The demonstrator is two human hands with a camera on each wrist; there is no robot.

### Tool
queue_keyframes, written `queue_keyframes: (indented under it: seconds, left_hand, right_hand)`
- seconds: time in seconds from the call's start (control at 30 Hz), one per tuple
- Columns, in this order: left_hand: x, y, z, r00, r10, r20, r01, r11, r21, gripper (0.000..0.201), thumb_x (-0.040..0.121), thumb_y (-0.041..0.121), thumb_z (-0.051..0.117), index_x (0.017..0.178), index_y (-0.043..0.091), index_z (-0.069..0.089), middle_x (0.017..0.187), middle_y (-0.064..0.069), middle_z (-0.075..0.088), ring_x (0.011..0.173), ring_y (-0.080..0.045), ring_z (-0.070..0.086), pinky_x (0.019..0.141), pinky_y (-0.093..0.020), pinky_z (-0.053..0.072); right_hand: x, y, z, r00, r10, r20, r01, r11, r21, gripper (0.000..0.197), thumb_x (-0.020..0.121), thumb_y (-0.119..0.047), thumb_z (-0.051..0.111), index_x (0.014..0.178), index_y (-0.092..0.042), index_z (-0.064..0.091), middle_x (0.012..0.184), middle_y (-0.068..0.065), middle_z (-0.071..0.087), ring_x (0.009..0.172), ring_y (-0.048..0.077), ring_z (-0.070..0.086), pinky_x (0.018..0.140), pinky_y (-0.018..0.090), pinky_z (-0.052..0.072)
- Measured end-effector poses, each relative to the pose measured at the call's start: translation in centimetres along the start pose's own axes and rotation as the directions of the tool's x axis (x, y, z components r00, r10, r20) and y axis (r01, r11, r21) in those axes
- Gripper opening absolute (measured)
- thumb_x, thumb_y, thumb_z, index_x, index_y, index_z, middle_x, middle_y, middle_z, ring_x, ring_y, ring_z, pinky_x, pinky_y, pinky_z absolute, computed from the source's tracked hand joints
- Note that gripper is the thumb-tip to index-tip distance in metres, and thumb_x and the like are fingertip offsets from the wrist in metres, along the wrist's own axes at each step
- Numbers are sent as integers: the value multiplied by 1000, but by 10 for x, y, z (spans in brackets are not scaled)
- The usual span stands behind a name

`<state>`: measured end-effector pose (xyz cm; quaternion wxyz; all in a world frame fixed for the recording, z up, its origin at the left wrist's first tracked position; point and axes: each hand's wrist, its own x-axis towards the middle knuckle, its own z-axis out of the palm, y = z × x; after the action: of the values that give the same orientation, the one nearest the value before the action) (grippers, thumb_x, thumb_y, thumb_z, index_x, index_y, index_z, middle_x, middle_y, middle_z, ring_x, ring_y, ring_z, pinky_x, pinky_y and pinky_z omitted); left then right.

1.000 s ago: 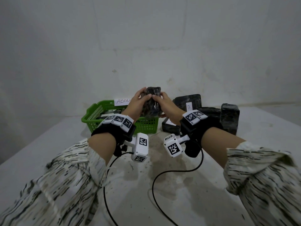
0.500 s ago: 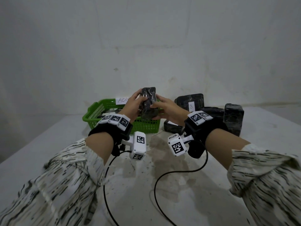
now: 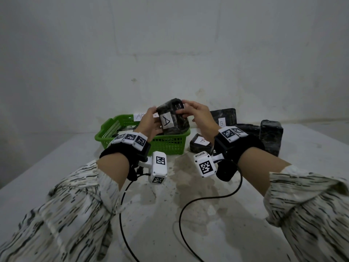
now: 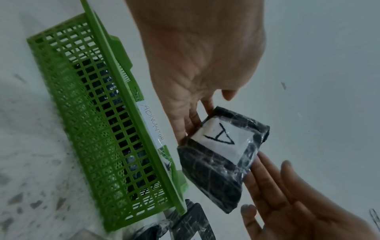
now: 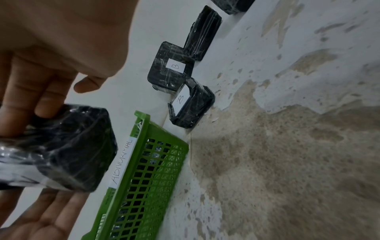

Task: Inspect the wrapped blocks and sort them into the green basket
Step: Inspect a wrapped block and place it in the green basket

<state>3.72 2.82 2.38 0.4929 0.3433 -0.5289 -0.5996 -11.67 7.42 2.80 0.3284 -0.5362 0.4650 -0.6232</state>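
Observation:
A black block wrapped in clear film (image 3: 176, 120) hangs above the right end of the green basket (image 3: 111, 127). Its white label "A" (image 3: 167, 121) faces me. My left hand (image 3: 154, 120) holds it from the left and below, thumb at its upper corner. My right hand (image 3: 184, 108) pinches its top right edge. In the left wrist view the block (image 4: 213, 168) sits between my left fingers (image 4: 192, 121) and the right fingers (image 4: 265, 170). The right wrist view shows the block (image 5: 68, 146) under my right fingers (image 5: 24, 91), with the left palm (image 5: 41, 219) beneath.
The basket carries a paper tag reading "ABNORMAL" (image 5: 123, 160) and holds dark wrapped blocks. Right of it lie a block labelled "B" (image 3: 201, 143), another "B" block against the wall (image 3: 223, 118), and an upright block (image 3: 271, 136). Two black cables (image 3: 188, 205) trail over the stained table.
The two hands have turned the block so that its "A" label now faces me. The right hand has shifted to the block's top edge.

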Motion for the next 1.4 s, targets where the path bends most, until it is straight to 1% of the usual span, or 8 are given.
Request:
queue_keyframes:
  seconds: [0.1, 0.23, 0.37, 0.5, 0.83, 1.13, 1.27, 1.4]
  left_hand:
    - [-1, -3, 0, 998, 13, 57, -19, 994, 107, 41, 92, 50, 48, 114, 16, 57, 103, -9, 68, 87, -19, 66, 65, -32, 55]
    - [-1, -7, 1, 998, 12, 53, -18, 994, 106, 52, 90, 40, 57, 132, 12, 44, 126, -11, 55, 107, -28, 57, 68, -35, 53]
    - [-8, -7, 11, 990, 15, 143, -30, 995, 98, 27, 98, 32, 43, 123, 21, 48, 104, -4, 57, 93, -20, 58, 72, -34, 53]
    - [-10, -7, 13, 990, 21, 142, -41, 990, 138, 34, 99, 31, 42, 131, 23, 48, 109, -3, 56, 100, -22, 56, 83, -38, 51]
    - [-6, 0, 9, 983, 31, 180, -63, 982, 177, 42, 95, 6, 41, 133, 22, 50, 108, -5, 59, 95, -23, 58, 87, -46, 50]
    - [0, -2, 11, 995, 82, 58, -87, 992, 87, 38, 98, 11, 40, 136, 13, 43, 96, -3, 58, 83, -16, 57, 66, -34, 52]
    - [-2, -5, 13, 995, 41, 88, -51, 993, 107, 44, 94, 8, 46, 136, 15, 38, 100, -6, 58, 88, -23, 59, 76, -45, 54]
    - [-1, -5, 12, 996, 63, 57, -70, 990, 122, 47, 94, 2, 43, 139, 15, 35, 97, -7, 59, 83, -22, 61, 72, -42, 56]
  right_hand:
    - [-3, -2, 0, 998, -11, 67, 17, 997, -78, 29, 94, -5, 53, 122, -1, 59, 76, -3, 70, 57, -5, 59, 49, 3, 41]
    - [0, 3, 4, 996, -66, -57, 59, 992, -113, 19, 88, -13, 65, 107, -8, 61, 68, 1, 53, 51, 0, 52, 54, 14, 40]
    - [4, 13, 18, 999, 8, -50, -23, 954, -300, 50, 89, -47, 58, 126, -15, 43, 114, 12, 55, 101, 24, 60, 84, 36, 52]
    - [0, 11, 26, 1000, 9, 20, -1, 924, -383, 41, 102, -35, 37, 132, -8, 40, 128, 13, 55, 116, 27, 54, 97, 38, 44]
    - [1, 3, 25, 998, 48, 30, -31, 915, -402, 51, 98, -52, 35, 128, -12, 46, 124, 11, 58, 114, 28, 56, 100, 46, 44]
    - [-4, 7, 28, 994, 91, 62, -71, 957, -280, 43, 96, -27, 54, 133, -10, 43, 123, 10, 59, 108, 25, 60, 89, 37, 52]
    - [-5, 7, 30, 995, 43, 88, -16, 958, -286, 38, 94, -23, 56, 127, -6, 47, 119, 17, 61, 108, 31, 61, 94, 49, 50]
    - [-7, 5, 22, 984, 94, 153, -56, 969, -239, 34, 93, -9, 54, 127, -6, 51, 107, 12, 64, 93, 22, 64, 78, 27, 55]
